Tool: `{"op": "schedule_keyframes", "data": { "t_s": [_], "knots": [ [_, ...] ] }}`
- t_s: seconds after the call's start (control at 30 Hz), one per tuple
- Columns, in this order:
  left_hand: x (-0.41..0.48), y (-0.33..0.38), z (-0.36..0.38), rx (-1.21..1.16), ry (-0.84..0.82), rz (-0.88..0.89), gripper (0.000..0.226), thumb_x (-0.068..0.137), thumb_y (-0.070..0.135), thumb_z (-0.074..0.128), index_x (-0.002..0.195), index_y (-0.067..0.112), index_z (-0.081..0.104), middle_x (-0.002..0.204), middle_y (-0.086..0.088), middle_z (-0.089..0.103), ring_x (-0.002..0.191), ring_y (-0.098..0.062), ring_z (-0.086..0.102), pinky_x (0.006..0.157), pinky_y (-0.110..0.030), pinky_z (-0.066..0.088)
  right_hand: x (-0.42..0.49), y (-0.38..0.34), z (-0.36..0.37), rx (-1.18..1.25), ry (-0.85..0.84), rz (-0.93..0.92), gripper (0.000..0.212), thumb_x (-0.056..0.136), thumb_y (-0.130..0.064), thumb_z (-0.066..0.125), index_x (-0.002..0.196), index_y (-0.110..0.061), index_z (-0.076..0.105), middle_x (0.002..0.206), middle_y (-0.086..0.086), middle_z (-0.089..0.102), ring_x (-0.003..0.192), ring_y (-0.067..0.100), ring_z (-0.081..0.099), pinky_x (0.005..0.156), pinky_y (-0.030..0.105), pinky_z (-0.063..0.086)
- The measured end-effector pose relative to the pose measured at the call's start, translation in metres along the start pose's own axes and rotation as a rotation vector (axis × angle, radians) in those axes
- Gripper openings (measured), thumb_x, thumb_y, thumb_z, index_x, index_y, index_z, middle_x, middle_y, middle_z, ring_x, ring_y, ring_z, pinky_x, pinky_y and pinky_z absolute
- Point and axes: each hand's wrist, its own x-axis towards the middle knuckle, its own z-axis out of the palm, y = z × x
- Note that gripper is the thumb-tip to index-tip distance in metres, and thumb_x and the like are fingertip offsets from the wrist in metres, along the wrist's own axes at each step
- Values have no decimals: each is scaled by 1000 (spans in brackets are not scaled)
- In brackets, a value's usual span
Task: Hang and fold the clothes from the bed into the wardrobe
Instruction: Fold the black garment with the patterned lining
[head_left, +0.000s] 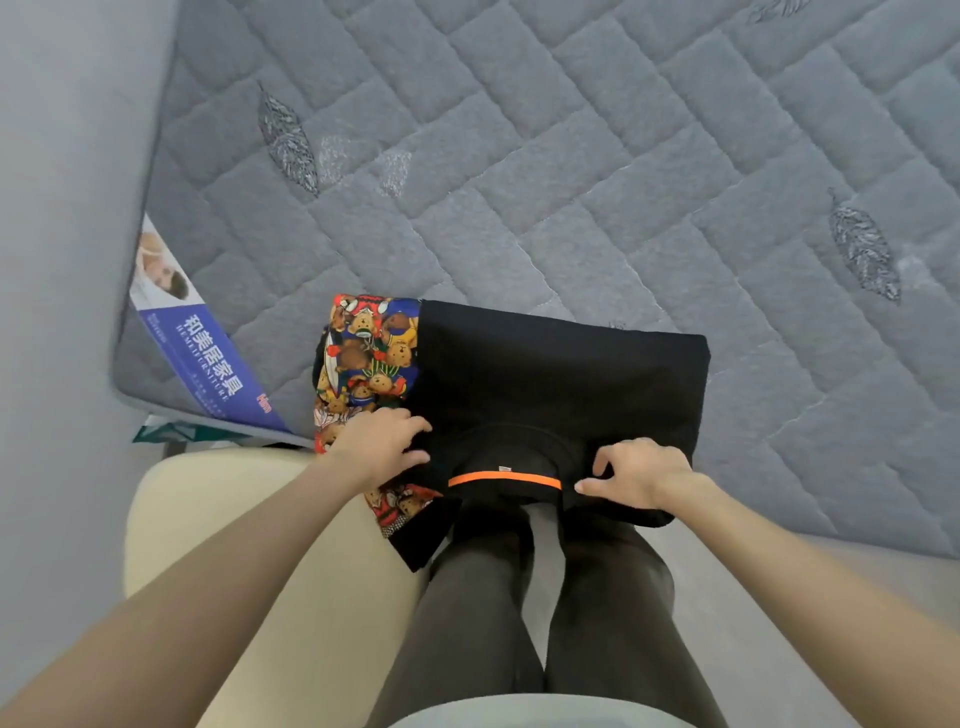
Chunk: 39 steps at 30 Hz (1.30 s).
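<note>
A black shirt with an orange-lined collar lies folded at the near edge of the grey quilted mattress. It has a bear-print panel on its left side, and a bear-print sleeve hangs over the bed's edge. My left hand rests on the shirt's left side where black meets print, fingers spread. My right hand pinches the black fabric just right of the collar.
A blue and white label lies on the mattress's left corner. A cream-coloured seat stands below the bed on the left. A pale wall runs along the left. My legs in dark trousers stand against the bed.
</note>
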Motion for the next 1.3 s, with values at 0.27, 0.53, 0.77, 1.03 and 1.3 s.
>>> {"op": "schedule_keyframes", "data": {
  "t_s": [0.27,0.53,0.77,1.03,1.3],
  "knots": [
    [60,13,-62,146,375,-114,89,85,10,66,152,21,9,157,-13,9,140,-31,20,111,-41,30,25,-8,-53,291,660,-10,68,83,-8,63,142,-25,33,152,5,21,115,30,45,67,32,42],
    [101,10,-86,420,175,-254,67,74,15,72,130,16,35,124,-6,53,119,-25,48,104,-37,29,60,24,-92,79,298,116,50,80,-15,70,123,-16,46,121,10,56,105,32,57,69,33,41],
    [87,18,-159,294,197,-187,45,82,13,64,121,16,43,121,-6,55,119,-26,47,92,-35,34,12,54,-162,31,307,127,39,76,-25,74,111,-17,57,110,10,60,100,32,61,65,33,38],
    [113,63,-251,226,554,-157,45,75,6,63,116,12,45,114,-10,53,110,-31,47,86,-39,33,-13,106,-229,69,692,188,27,84,-6,60,103,-6,42,110,17,51,96,41,57,65,37,32],
    [128,75,-238,260,764,-18,60,68,2,64,124,13,47,104,-11,53,95,-34,49,76,-42,30,-2,130,-205,201,833,171,31,85,1,50,114,-3,40,118,18,41,82,46,57,59,40,32]
  ]
}}
